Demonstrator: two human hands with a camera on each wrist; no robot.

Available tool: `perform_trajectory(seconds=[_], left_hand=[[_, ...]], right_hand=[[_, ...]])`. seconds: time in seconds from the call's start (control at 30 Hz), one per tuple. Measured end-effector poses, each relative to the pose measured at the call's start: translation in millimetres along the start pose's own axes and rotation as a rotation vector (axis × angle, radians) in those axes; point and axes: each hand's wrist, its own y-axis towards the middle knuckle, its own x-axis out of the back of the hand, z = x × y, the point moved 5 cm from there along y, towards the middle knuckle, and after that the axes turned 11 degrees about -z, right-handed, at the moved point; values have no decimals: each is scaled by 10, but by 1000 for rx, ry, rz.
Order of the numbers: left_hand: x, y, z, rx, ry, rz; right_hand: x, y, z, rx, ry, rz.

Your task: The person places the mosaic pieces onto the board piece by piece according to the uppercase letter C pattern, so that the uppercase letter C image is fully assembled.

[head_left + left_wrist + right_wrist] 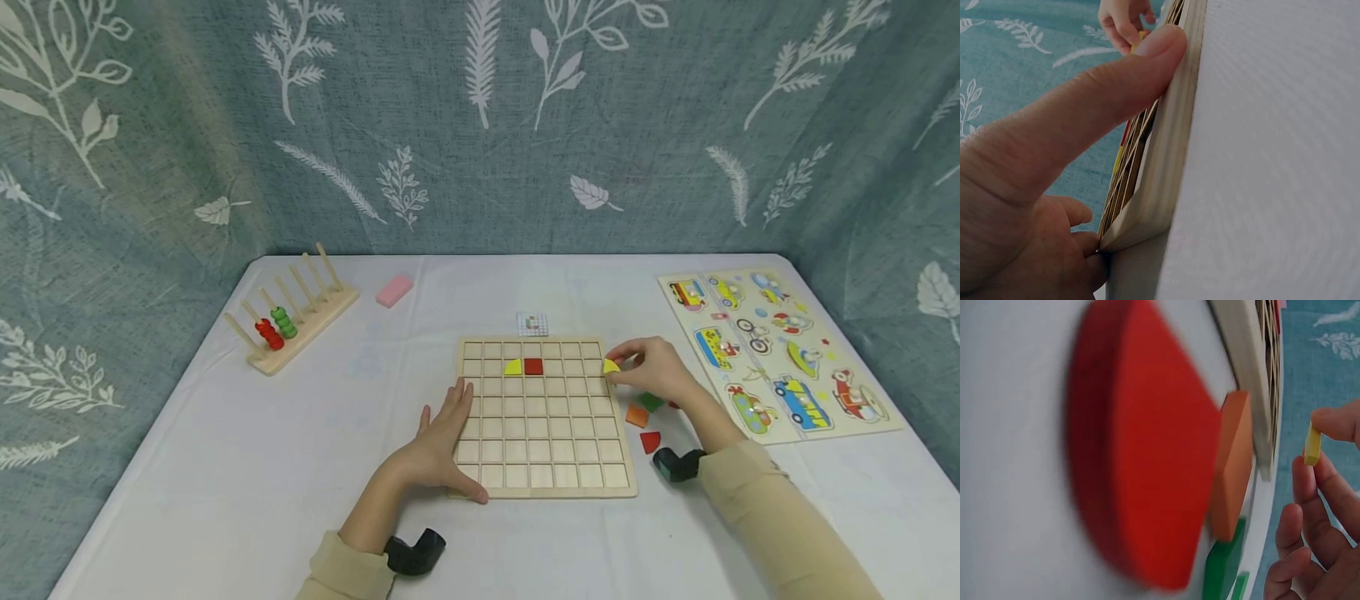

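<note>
A square wooden grid board [543, 429] lies on the table. In its second row sit a yellow quarter-circle piece [513, 367] and a red square piece [533, 367], side by side. My left hand [431, 450] spans the board's near left corner, its straight fingers along the left side and its thumb [1110, 94] on the near edge. Over the board's right edge my right hand [651, 367] pinches another yellow quarter-circle piece [1312, 445] between thumb and fingers. Beneath that hand lie an orange piece [1232, 462], green pieces [649, 402] and a red rounded piece [1154, 450].
A small printed pattern card [532, 324] lies just beyond the board. Back left stand a wooden peg rack [307, 333] with red and green beads and a pink block [394, 291]. A vehicle picture puzzle [780, 354] lies at the right, near my right forearm.
</note>
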Motion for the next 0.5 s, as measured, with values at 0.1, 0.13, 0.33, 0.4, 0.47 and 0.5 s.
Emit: perform_trajectory(seconds=[0.1,0.13,0.33,0.4,0.47,0.5], left_hand=[[2,-4,1,-3,-1,-1],[2,-5,1,-4,-1,0],[12,-15,-10,-10,4,5],[15,-15,-14,-13,2,4],[15,-15,-16,-13,0,4],[16,-15,-18,-12,0,3]], right_hand=[[-31,10,69,4,10,9],[-45,14,89,6,13,10],[-118,42,191,24,23,9],[-139,51,213,36,22,10],[-159,58,233,47,19,12],[-172,63,243,49,18,15]])
